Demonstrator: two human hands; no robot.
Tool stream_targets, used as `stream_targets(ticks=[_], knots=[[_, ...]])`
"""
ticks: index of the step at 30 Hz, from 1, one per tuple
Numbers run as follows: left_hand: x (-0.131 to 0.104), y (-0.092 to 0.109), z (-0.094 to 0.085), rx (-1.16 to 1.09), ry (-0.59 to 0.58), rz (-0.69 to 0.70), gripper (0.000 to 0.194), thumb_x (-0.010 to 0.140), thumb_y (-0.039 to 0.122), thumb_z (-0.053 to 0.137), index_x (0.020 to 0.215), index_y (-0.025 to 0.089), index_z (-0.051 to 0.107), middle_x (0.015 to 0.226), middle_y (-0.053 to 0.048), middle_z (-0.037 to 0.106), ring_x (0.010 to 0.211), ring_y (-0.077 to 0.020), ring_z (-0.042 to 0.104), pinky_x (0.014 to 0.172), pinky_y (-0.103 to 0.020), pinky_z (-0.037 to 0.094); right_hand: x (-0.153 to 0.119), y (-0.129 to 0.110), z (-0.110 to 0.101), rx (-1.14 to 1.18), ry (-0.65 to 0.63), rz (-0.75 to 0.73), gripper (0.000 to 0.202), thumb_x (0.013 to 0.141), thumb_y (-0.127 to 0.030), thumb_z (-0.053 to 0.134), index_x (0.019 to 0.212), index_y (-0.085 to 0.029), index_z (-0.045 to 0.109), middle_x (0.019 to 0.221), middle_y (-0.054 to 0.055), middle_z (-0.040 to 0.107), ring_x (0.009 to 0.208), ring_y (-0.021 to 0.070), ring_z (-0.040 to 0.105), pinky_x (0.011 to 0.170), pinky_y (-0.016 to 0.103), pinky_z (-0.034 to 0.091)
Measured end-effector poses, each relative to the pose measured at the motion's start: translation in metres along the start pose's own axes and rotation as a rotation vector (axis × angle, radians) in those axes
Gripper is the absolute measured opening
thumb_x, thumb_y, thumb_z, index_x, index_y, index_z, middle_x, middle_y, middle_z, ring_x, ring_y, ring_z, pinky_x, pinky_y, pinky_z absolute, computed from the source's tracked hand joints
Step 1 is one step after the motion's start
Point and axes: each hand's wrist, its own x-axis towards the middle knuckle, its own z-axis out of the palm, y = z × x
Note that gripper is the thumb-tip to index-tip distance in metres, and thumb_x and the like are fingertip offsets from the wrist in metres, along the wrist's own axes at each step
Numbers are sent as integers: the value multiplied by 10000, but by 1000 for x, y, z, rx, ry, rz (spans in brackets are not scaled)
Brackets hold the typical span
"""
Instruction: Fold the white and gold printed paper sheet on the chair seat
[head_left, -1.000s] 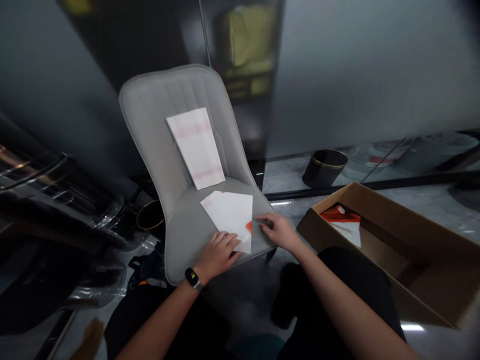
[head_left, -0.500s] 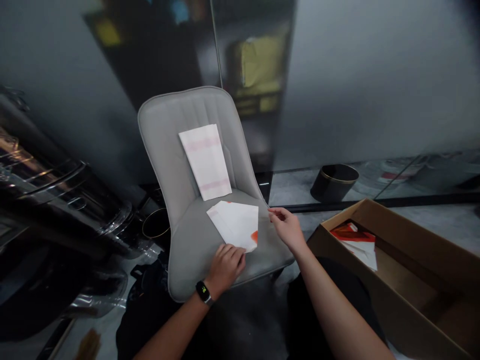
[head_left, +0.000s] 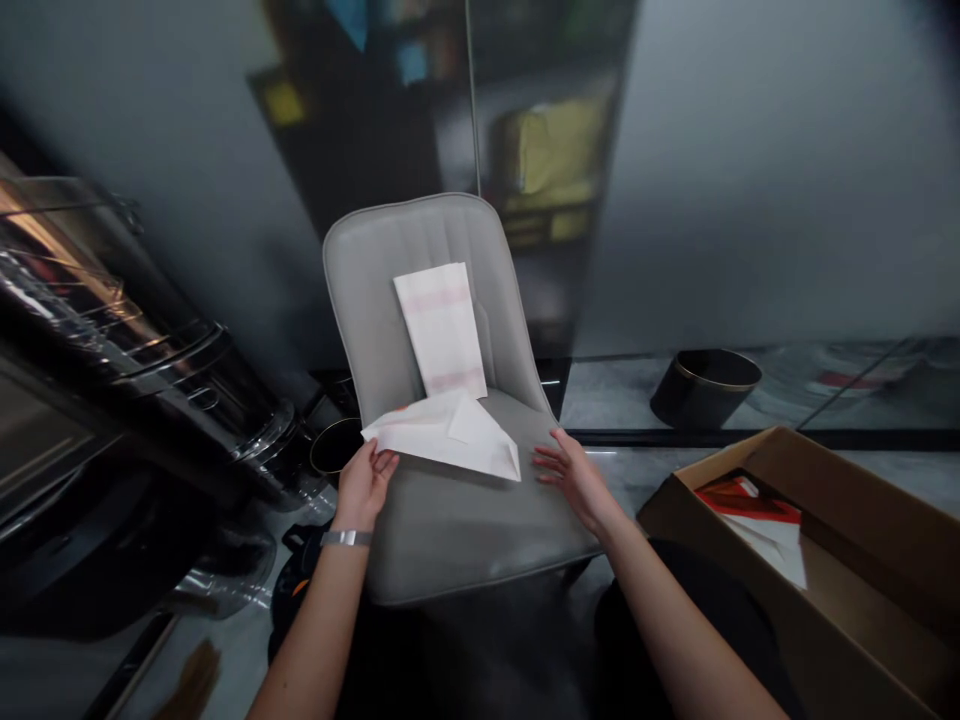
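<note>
A folded sheet of white paper [head_left: 442,432] with a bit of orange at its far edge is tilted up over the seat of a grey chair [head_left: 450,540]. My left hand [head_left: 363,484] pinches its left corner between thumb and fingers. Just off the paper's right tip, my right hand [head_left: 570,475] is open with fingers spread, holding nothing. Behind, a white folded paper stack [head_left: 442,330] with faint pink bands leans against the chair's backrest.
A cardboard box [head_left: 832,600] at the right holds a red and white folded paper [head_left: 765,530]. One black bin with a gold rim [head_left: 705,388] shows near the wall; another black bin [head_left: 335,450] stands left of the chair. Shiny plastic-wrapped dark items [head_left: 187,370] fill the left.
My left hand has gone from resting on the paper's near edge to gripping its left corner, and the paper has turned and lifted. My right hand's fingers have spread. The view has shifted.
</note>
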Motion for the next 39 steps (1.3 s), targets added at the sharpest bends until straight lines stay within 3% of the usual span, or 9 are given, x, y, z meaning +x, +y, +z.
stream_targets(ticks=[5, 11, 19, 23, 27, 30, 33, 35, 39], knots=[[11, -45, -26, 333, 11, 67, 103, 832, 99, 600, 890, 142, 673, 706, -37, 684, 623, -184, 689, 670, -334, 583, -4, 15, 30, -334, 43, -173, 510, 832, -477, 693, 1258, -206, 614, 1005, 83, 739, 823, 246, 711, 729, 378, 584], [16, -72, -38, 691, -3, 335, 108, 778, 154, 672, 869, 181, 724, 853, -72, 713, 937, -270, 681, 934, -395, 515, -18, 23, 52, -704, -143, -399, 272, 905, -308, 600, 1113, -196, 733, 1169, 127, 716, 1131, 297, 651, 1040, 463, 491], [12, -96, -36, 912, -56, 615, 382, 945, 154, 476, 1271, 166, 674, 1109, -128, 658, 1076, -256, 629, 1024, -409, 488, -31, 40, 47, -861, -224, -513, 337, 898, -233, 604, 1201, -195, 745, 1324, 151, 687, 1277, 320, 606, 1113, 505, 466], [6, -101, -37, 1004, -138, 702, 337, 983, 218, 479, 1217, 196, 721, 1051, -101, 636, 1013, -239, 606, 993, -397, 489, -32, 43, 41, -879, -269, -513, 381, 910, -259, 589, 1247, -154, 730, 1359, 170, 670, 1303, 327, 597, 1130, 513, 465], [-4, -98, -41, 1146, -157, 727, 358, 995, 289, 493, 1277, 213, 701, 1124, -121, 637, 1050, -273, 565, 986, -460, 466, -31, 44, 37, -846, -296, -518, 410, 904, -268, 596, 1284, -169, 714, 1385, 159, 658, 1335, 327, 578, 1156, 536, 439], [-9, -96, -44, 1336, -198, 739, 437, 1014, 339, 459, 1407, 217, 607, 1369, -160, 593, 1261, -336, 509, 1064, -544, 413, -30, 45, 35, -830, -313, -513, 435, 888, -262, 617, 1309, -193, 700, 1415, 148, 639, 1352, 319, 566, 1162, 541, 431], [-10, -96, -45, 1432, -306, 687, 524, 1030, 389, 409, 1514, 202, 487, 1601, -148, 431, 1492, -398, 314, 1175, -648, 263, -30, 45, 34, -856, -326, -513, 453, 882, -263, 623, 1323, -181, 690, 1435, 155, 622, 1358, 323, 560, 1168, 536, 425], [-10, -96, -44, 1453, -358, 619, 588, 1034, 441, 391, 1558, 177, 415, 1649, -150, 356, 1538, -417, 231, 1194, -695, 182, -30, 45, 34, -873, -329, -514, 461, 881, -263, 620, 1327, -172, 687, 1442, 160, 615, 1356, 329, 560, 1172, 542, 418], [-12, -92, -42, 1447, -358, 569, 643, 1013, 515, 435, 1554, 169, 408, 1650, -166, 346, 1532, -431, 247, 1187, -719, 155, -33, 45, 36, -866, -312, -521, 460, 875, -265, 629, 1327, -201, 688, 1434, 137, 626, 1348, 319, 565, 1167, 531, 421]])
